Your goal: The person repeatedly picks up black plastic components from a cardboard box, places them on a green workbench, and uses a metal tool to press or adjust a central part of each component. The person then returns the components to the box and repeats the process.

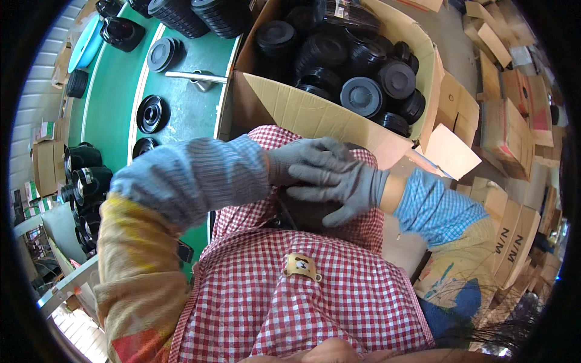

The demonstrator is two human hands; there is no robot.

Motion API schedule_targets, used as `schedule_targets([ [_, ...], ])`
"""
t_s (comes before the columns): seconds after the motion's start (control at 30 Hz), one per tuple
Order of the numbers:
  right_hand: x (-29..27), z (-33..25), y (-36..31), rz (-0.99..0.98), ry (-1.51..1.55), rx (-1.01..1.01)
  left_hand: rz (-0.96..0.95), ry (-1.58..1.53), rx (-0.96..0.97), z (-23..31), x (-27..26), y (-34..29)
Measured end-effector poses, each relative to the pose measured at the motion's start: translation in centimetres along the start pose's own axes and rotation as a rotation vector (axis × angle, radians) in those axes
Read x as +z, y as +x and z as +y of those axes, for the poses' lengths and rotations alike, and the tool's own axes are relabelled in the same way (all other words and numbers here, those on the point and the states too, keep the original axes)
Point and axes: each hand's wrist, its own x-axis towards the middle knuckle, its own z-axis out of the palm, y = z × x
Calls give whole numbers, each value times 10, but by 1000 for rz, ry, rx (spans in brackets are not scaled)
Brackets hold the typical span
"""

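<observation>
Both of my hands wear grey knit gloves and meet above my lap, over a red-and-white checked apron (315, 302). My right hand (354, 184) lies across the left one, its fingers stretched leftward and its thumb apart. Partly covered by it, my left hand (289, 162) points to the right, and most of its fingers are hidden. Below the hands is a dark surface (308, 209) that I cannot make out. Nothing held shows between the gloves. Just beyond them stands an open cardboard box (321, 112) full of round black plastic pieces (361, 97).
To the left runs a green worktable (109, 115) with a metal bar (196, 77) at its edge. Black round parts (152, 114) and stacked black pots (221, 15) stand on it. Black items (91, 181) cluster at far left. Several cartons (514, 139) lie at right.
</observation>
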Motion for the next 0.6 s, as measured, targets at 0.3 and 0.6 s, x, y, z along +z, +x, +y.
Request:
schedule_targets([
  [0.3,-8,-42,11,269,-209,8,-37,569,-426,55,-18,42],
  [0.6,8,-34,11,133,-176,35,18,-103,-335,1,1,13],
])
